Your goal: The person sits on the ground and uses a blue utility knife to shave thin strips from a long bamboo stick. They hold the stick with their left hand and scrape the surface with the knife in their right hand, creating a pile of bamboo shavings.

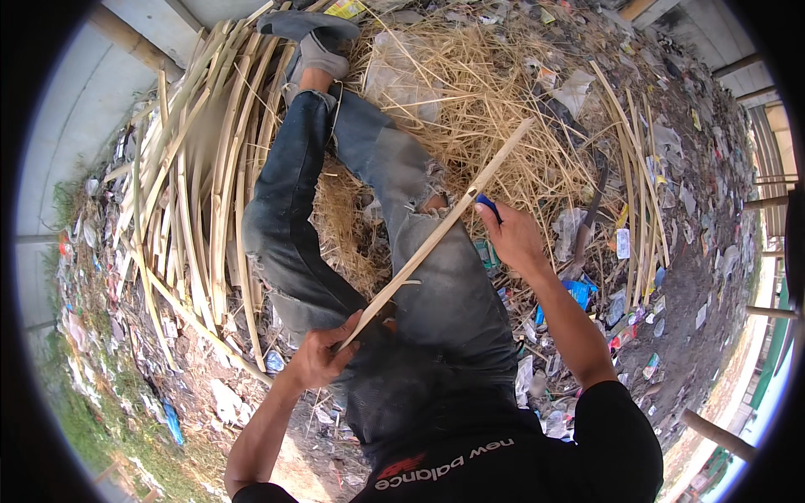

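Observation:
A pale split bamboo strip (428, 250) slants across my lap, from my left hand up to the straw beyond my knees. My left hand (322, 354) is closed around its lower end, close to my waist. A thin sliver (408, 282) sticks out from the strip's side midway along. My right hand (515, 236) is closed on a small dark-blue thing (489, 206), held against the strip's upper part beside a dark notch. Most of the blue thing is hidden by my fingers, so its kind cannot be made out.
My legs in torn jeans (289, 210) stretch forward. Many bamboo strips (201, 184) lie piled at left; several more (637, 184) lie at right. Straw and shavings (478, 92) heap up ahead. A long dark blade-like tool (597, 194) lies right of my arm. Litter covers the ground.

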`<move>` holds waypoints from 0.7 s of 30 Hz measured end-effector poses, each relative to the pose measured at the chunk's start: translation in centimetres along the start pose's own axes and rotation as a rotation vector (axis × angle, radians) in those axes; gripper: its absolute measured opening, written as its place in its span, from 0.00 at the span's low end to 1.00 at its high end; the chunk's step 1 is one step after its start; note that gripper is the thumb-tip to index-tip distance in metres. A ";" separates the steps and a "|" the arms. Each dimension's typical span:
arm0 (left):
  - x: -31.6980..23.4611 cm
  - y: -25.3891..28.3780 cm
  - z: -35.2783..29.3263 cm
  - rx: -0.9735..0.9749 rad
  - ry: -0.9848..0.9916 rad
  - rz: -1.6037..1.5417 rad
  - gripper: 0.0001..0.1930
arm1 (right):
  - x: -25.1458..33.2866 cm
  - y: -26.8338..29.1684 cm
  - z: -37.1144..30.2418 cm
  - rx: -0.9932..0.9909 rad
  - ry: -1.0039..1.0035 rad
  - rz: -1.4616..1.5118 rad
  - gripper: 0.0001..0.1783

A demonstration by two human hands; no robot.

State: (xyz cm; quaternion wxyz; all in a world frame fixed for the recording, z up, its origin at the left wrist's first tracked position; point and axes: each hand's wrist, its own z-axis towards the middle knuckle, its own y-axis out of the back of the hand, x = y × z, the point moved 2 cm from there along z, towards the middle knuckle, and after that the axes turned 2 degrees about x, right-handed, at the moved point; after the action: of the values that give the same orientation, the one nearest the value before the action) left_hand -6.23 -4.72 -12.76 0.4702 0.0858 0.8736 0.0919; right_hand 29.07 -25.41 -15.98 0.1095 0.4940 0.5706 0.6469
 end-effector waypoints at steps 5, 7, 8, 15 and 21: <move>1.4 0.2 -0.6 -0.108 -0.158 -0.031 0.27 | 0.8 -0.1 1.6 -0.027 0.136 -0.134 0.31; 1.5 0.6 -0.4 -0.082 -0.146 -0.035 0.27 | 0.1 -0.6 1.8 -0.070 0.206 -0.139 0.31; 1.4 1.0 -0.2 -0.059 -0.128 -0.032 0.27 | -0.2 -0.8 1.8 -0.092 0.239 -0.141 0.31; 4.7 1.5 1.3 0.217 0.140 -0.602 0.24 | -0.5 -1.2 1.7 -0.186 0.299 -0.081 0.29; 5.2 1.7 1.3 0.259 0.136 -0.695 0.25 | -0.1 -1.2 1.9 -0.197 0.325 -0.115 0.28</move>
State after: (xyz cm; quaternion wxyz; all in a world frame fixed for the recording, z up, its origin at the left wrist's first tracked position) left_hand -7.82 -1.70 -17.23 0.3996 -0.1634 0.8840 -0.1792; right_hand 30.03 -23.92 -17.28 0.1003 0.3366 0.5418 0.7636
